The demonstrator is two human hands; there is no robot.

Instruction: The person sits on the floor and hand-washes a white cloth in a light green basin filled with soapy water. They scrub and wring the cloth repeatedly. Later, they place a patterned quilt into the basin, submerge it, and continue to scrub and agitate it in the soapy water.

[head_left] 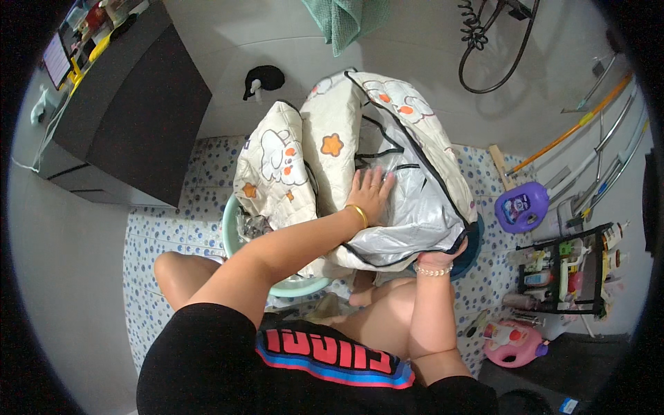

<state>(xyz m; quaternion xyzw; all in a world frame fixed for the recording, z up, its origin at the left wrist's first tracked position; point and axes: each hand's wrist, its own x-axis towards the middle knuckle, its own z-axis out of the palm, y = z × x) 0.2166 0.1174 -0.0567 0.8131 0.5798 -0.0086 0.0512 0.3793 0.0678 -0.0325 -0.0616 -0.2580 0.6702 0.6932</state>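
Observation:
A large cream quilted storage bag (333, 180) with cartoon animals, orange stars and black piping spreads out in front of me. Its mouth gapes to the right and shows a shiny silver lining (422, 214). My left hand (371, 196), with a gold bangle at the wrist, lies on the bag by the opening, its fingers stretched out over the edge and lining. At the bag's lower right corner, my right hand (445, 256) is closed round the black-piped rim, its fingers partly hidden. Beneath the bag sits a pale green basin (300, 287), with some crumpled clear plastic (254, 227) at its left.
A dark blue tub (473, 257) shows behind my right hand. To the right are a purple jug (522, 207), a black bottle rack (561, 304), a pink jug (513, 344) and leaning long handles (553, 146). A dark cabinet (131, 117) stands left; a green towel (346, 19) hangs ahead.

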